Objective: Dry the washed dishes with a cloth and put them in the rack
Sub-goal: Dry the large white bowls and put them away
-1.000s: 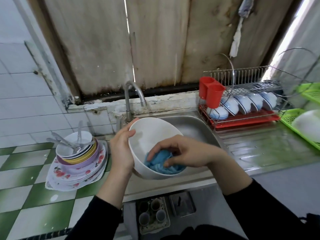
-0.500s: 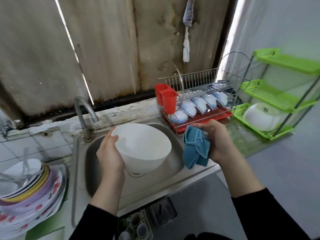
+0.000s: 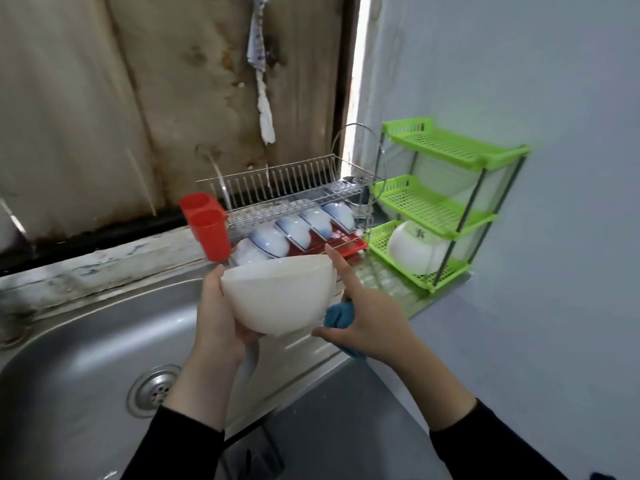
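- While both hands work in the air above its right edge, the steel sink (image 3: 86, 341) spreads below and left of them, with the drain (image 3: 154, 389) beside the left forearm.
- The green shelf rack (image 3: 446, 202) stands beyond and to the right of the right hand. A second white bowl (image 3: 415, 249) lies tipped on its lowest tier.
- The wire dish rack (image 3: 294, 181) stands just beyond the hands. A row of blue-and-white bowls (image 3: 298, 230) leans in its lower tier, and a red holder (image 3: 207, 225) hangs on its left end.
- The white bowl (image 3: 280, 296) is held between the two hands, clear of both racks, with its outer wall toward the camera and its rim uppermost.
- The left hand (image 3: 214, 323) grips the bowl's left side, fingers curled under its base.
- The right hand (image 3: 367, 327) lays a straight index finger along the bowl's right rim, and its other fingers curl round the cloth.
- The blue cloth (image 3: 337, 315) is bunched in the right palm, just beside the bowl's lower right wall. Contact between cloth and bowl cannot be determined.
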### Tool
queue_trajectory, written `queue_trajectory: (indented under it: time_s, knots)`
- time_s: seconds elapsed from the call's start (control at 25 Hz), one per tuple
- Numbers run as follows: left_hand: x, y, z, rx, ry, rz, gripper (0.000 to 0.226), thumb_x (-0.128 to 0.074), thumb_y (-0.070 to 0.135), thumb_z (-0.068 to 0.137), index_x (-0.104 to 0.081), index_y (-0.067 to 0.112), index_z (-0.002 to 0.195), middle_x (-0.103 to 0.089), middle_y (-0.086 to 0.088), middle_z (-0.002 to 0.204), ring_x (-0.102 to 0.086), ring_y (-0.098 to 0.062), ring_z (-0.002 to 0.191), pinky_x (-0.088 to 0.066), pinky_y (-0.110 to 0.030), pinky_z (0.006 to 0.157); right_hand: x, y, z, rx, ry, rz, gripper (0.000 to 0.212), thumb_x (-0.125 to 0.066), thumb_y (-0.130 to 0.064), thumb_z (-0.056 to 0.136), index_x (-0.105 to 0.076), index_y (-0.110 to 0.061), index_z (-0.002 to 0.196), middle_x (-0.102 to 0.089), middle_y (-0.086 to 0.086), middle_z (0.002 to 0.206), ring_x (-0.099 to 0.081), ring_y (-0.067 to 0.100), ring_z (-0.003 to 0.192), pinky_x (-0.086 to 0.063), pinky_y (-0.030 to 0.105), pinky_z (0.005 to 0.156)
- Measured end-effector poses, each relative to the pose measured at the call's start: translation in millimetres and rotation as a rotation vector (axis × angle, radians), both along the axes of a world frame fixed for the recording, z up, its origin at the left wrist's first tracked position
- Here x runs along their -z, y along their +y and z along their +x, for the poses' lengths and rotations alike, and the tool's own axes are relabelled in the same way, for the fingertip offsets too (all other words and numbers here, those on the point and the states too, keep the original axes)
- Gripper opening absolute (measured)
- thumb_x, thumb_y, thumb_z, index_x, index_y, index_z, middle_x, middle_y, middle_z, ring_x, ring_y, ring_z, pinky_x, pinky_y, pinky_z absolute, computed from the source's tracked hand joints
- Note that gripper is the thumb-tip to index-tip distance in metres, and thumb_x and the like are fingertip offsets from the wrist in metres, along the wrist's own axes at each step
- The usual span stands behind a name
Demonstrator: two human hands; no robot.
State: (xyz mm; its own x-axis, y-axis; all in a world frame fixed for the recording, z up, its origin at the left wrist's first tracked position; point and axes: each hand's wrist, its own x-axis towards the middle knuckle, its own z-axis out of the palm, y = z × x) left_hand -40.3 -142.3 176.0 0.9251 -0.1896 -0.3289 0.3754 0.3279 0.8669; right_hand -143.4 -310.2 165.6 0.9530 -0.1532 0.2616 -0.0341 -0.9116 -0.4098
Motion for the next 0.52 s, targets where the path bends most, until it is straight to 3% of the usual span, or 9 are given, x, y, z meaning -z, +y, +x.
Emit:
queue_trajectory:
  time_s: [0.04, 0.12, 0.24, 0.32, 0.4, 0.52]
  knots:
    - [3.0, -13.4, -0.2, 0.042, -0.005, -0.006, 0.035, -0.042, 0.05, 0.092, -0.067, 0.025, 0.089, -0.069, 0.005, 0.067, -0.068, -0.016, 0.063, -0.052, -0.033, 0.063, 1.4, -12.5, 0.1, 0.018, -0.05, 0.021, 0.116, -0.074, -0.056, 0.073, 0.026, -0.066, 0.131, -0.058, -0.003, 0.067, -0.057, 0.013, 0.063, -0.05, 0.034, 0.062]
    - [9.8, -38.9, -0.9, 0.082, -0.02, 0.005, 0.045, -0.037, 0.062, 0.091, -0.068, 0.031, 0.1, -0.072, -0.001, 0.094, -0.068, -0.025, 0.086, -0.055, -0.042, 0.073, 3.4, -40.4, -1.1, 0.066, -0.137, 0.141, 0.107, -0.077, -0.054, 0.071, 0.003, -0.058, 0.141, -0.059, -0.005, 0.066, -0.058, 0.011, 0.061, -0.051, 0.032, 0.061]
    - [12.7, -63.4, -6.2, 0.081, -0.184, 0.091, 0.042, -0.035, 0.062, 0.094, -0.068, 0.035, 0.101, -0.072, 0.007, 0.087, -0.063, -0.023, 0.088, -0.048, -0.035, 0.073, 3.9, -72.1, -7.0, 0.104, -0.184, 0.471, 0.094, -0.087, -0.04, 0.066, -0.028, -0.042, 0.14, -0.066, -0.001, 0.069, -0.062, 0.015, 0.066, -0.05, 0.028, 0.064]
    - [16.4, -75.5, -3.6, 0.129, -0.355, 0.131, 0.043, -0.048, 0.063, 0.087, -0.066, 0.034, 0.114, -0.072, 0.009, 0.101, -0.064, -0.021, 0.101, -0.049, -0.033, 0.076, 5.7, -87.0, -8.3, 0.151, -0.155, 0.698, 0.089, -0.09, -0.031, 0.063, -0.038, -0.039, 0.135, -0.071, -0.001, 0.08, -0.067, 0.009, 0.076, -0.052, 0.022, 0.071]
    - [22.2, -84.9, 4.4, 0.242, -0.486, 0.135, 0.069, -0.062, 0.062, 0.07, -0.056, 0.033, 0.132, -0.065, 0.006, 0.123, -0.061, -0.017, 0.113, -0.052, -0.034, 0.085, 10.0, -98.3, -4.7, 0.188, -0.135, 0.915, 0.084, -0.092, -0.031, 0.06, -0.047, -0.031, 0.13, -0.075, 0.001, 0.086, -0.071, 0.011, 0.084, -0.055, 0.03, 0.081]
    - [31.8, -107.3, 23.6, 0.321, -0.548, 0.179, 0.094, -0.081, 0.051, 0.056, -0.046, 0.03, 0.141, -0.059, 0.004, 0.132, -0.059, -0.019, 0.117, -0.055, -0.045, 0.089, 20.3, -117.7, 4.0, 0.211, -0.125, 1.059, 0.087, -0.09, -0.04, 0.054, -0.05, -0.027, 0.13, -0.075, 0.007, 0.092, -0.072, 0.021, 0.09, -0.055, 0.045, 0.089]
